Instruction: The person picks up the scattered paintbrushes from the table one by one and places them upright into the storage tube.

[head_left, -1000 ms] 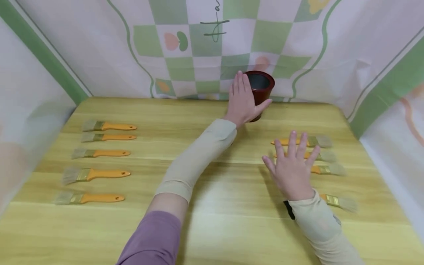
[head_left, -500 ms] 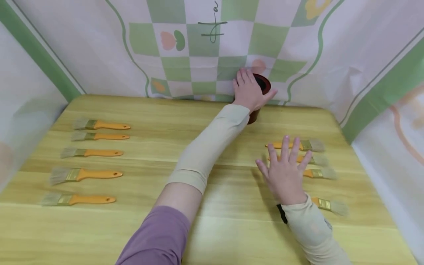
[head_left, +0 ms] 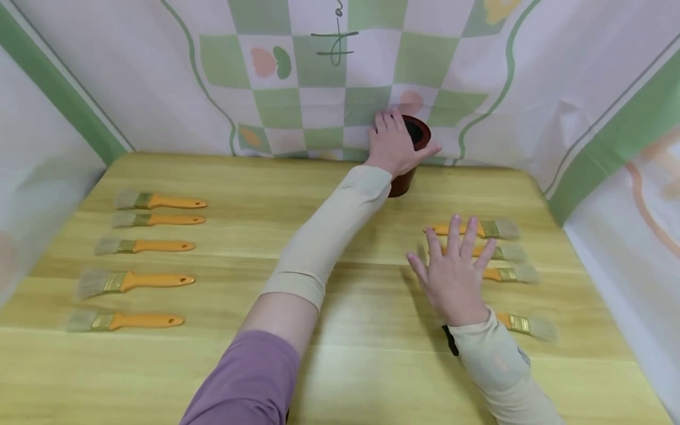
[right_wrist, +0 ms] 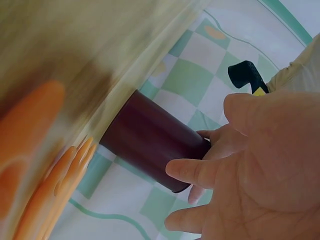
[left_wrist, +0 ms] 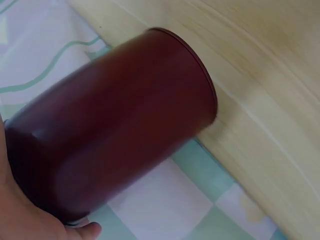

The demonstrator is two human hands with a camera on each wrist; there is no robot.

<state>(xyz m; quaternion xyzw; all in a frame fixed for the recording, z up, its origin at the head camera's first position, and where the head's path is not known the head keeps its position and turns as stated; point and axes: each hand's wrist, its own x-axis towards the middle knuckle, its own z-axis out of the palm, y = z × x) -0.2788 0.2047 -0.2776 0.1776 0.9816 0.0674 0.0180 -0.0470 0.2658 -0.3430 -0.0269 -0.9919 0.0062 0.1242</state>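
Red cup [head_left: 403, 182] stands far back on the worktop [head_left: 366, 378], left hand [head_left: 393, 146] curled round its top. Right hand [head_left: 454, 280] spreads wide, empty, by brushes [head_left: 491, 229]. Only the head view shows the cup's inside. Checked cloth [head_left: 372, 59] hangs behind.

My left hand [head_left: 392, 146] and right hand [head_left: 455, 286] are bare. A cream cover [head_left: 330, 235] wraps my left forearm, with a seamed band at its elbow end; beyond a strip of bare arm comes a purple sleeve [head_left: 247, 378]. A matching cream sleeve [head_left: 496, 360], with a small grey mark [head_left: 523, 356], covers my right forearm. A black tab [head_left: 450, 340] pokes out near my right cuff; a black hooked piece [right_wrist: 244, 75] with a yellow patch [right_wrist: 259, 92] shows by my left.
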